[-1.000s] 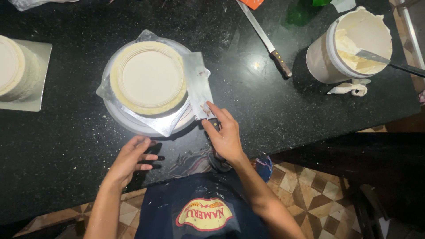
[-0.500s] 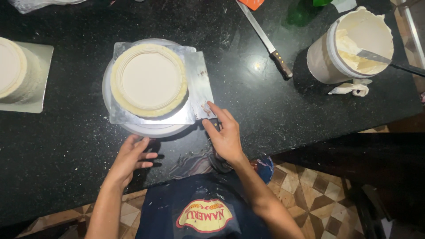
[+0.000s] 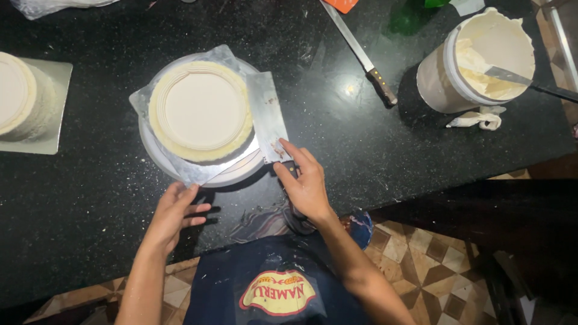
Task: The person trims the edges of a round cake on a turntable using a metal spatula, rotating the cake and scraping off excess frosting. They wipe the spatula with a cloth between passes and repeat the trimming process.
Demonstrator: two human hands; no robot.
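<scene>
- Two hands at the near edge of the black counter point(image 3: 361, 150).
- My right hand point(image 3: 305, 184) grips a flat metal scraper point(image 3: 267, 115), blade held against the right side of the cream-covered cake point(image 3: 200, 111).
- The cake sits on a silver board point(image 3: 192, 171) atop a white turntable point(image 3: 238, 176).
- My left hand point(image 3: 173, 212), fingers loosely spread, touches the turntable's near edge.
- Cream bucket point(image 3: 475, 63) and long knife point(image 3: 360, 53) lie well apart, right.

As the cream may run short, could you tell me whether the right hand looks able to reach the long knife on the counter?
Probably yes: the right hand holds a scraper, but bare counter separates it from the knife.
</scene>
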